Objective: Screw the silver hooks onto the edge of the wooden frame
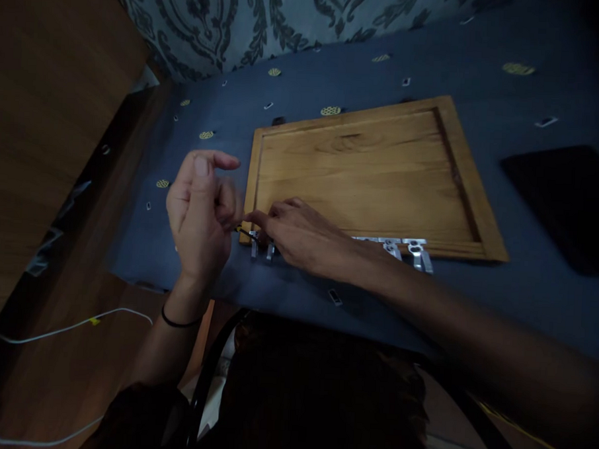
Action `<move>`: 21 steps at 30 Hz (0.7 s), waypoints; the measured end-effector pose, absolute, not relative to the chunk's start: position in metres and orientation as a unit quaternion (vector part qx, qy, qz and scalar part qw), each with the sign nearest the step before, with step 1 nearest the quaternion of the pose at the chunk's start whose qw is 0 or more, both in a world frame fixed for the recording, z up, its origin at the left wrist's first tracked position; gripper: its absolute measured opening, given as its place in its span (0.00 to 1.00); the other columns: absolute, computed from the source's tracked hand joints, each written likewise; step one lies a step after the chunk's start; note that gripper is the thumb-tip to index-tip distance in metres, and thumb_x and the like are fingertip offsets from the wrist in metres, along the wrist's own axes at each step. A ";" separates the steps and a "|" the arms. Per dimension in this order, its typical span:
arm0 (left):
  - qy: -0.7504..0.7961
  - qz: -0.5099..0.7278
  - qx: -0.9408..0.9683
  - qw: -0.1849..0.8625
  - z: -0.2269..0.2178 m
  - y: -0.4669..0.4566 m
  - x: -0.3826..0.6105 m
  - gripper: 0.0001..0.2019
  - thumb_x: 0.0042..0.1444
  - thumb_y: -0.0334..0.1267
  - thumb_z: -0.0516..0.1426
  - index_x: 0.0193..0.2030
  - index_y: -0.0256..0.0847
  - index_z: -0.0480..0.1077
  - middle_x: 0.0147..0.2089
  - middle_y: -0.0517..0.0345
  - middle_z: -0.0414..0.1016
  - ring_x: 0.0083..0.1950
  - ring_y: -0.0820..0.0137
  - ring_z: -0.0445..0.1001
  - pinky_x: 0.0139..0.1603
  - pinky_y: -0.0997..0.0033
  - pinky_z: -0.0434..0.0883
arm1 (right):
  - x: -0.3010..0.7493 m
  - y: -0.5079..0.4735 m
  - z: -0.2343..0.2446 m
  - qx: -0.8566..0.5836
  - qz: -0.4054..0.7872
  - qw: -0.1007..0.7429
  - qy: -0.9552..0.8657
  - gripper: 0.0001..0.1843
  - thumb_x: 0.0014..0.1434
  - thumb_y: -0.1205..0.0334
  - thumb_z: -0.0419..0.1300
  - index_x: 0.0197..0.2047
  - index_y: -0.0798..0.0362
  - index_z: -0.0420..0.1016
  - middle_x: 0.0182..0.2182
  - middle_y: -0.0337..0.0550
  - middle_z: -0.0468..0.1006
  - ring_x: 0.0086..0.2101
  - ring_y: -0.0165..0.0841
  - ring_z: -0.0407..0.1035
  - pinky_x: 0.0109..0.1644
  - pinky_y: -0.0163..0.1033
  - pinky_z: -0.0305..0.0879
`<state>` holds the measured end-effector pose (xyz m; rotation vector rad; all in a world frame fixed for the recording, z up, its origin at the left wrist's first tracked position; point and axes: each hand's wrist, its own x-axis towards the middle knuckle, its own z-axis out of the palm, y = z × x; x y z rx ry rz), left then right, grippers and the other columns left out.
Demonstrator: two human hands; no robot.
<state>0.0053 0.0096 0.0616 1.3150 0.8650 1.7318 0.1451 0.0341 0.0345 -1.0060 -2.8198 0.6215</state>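
A framed wooden board (361,174) lies on the dark blue cloth. Along its near edge runs a shiny metal strip with several hooks (417,251), partly covered by my right hand. My left hand (201,207) is raised beside the board's near left corner, fingers curled and thumb up. From its lower fingers a thin dark tool with a yellow part (247,234) points towards the leftmost hook (254,246). My right hand (303,236) bends over the strip's left end, its fingers closed next to the tool. What those fingertips hold is hidden.
A flat black object (563,203) lies on the patterned cloth (296,297) to the right. Patterned fabric (298,19) rises behind. A brown wooden panel (51,108) stands at the left, and a white cable (77,324) lies below it.
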 end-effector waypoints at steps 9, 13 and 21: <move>0.366 0.674 0.490 0.414 0.070 0.006 0.011 0.10 0.64 0.47 0.65 0.38 0.42 0.78 0.21 0.68 0.55 0.19 0.77 0.47 0.19 0.74 0.51 | 0.146 0.033 0.035 -0.322 0.198 0.043 -0.925 0.28 0.64 0.76 0.50 0.64 0.52 0.69 0.40 0.50 0.79 0.41 0.41 0.71 0.53 0.43 0.61; 0.354 0.699 0.477 0.398 0.066 0.006 0.016 0.10 0.63 0.44 0.67 0.40 0.41 0.76 0.20 0.71 0.51 0.19 0.80 0.44 0.18 0.76 0.47 | 0.146 0.032 0.041 -0.323 0.204 0.029 -0.924 0.31 0.62 0.78 0.51 0.67 0.51 0.67 0.40 0.50 0.79 0.41 0.41 0.71 0.53 0.43 0.60; 0.354 0.683 0.489 0.411 0.065 0.008 0.015 0.13 0.61 0.49 0.68 0.37 0.42 0.77 0.15 0.74 0.45 0.16 0.80 0.38 0.14 0.77 0.42 | 0.148 0.034 0.033 -0.320 0.234 0.047 -0.917 0.27 0.61 0.78 0.51 0.61 0.51 0.69 0.42 0.49 0.78 0.43 0.41 0.70 0.54 0.44 0.61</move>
